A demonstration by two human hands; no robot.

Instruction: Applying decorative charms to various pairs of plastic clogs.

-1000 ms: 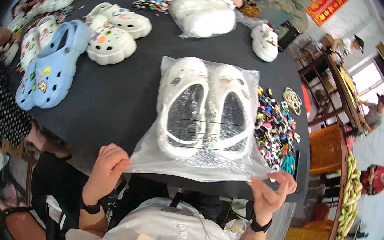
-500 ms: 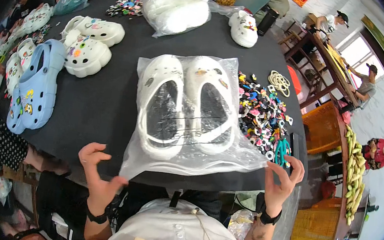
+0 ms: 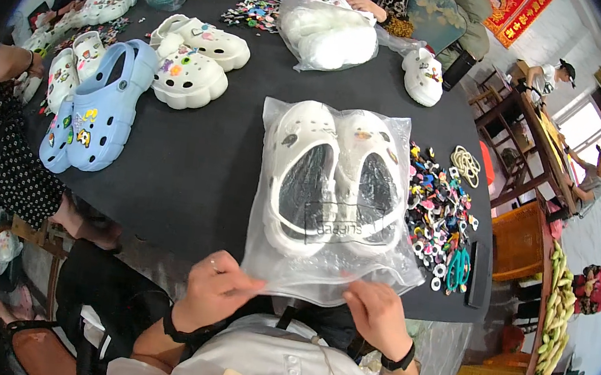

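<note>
A clear bag [image 3: 328,266] is pinched at its near edge by the left hand [image 3: 216,293] and the right hand [image 3: 380,319]. Two white clogs [image 3: 311,129] are enclosed side by side. On the dark worktop [image 3: 191,168], small coloured charms [image 3: 437,210] are heaped beside the bag, and blue clogs [image 3: 106,121] are set farther left.

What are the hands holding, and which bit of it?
The clear plastic bag with white clogs inside: the left hand and right hand both pinch its near edge, fingertips apart.
</note>
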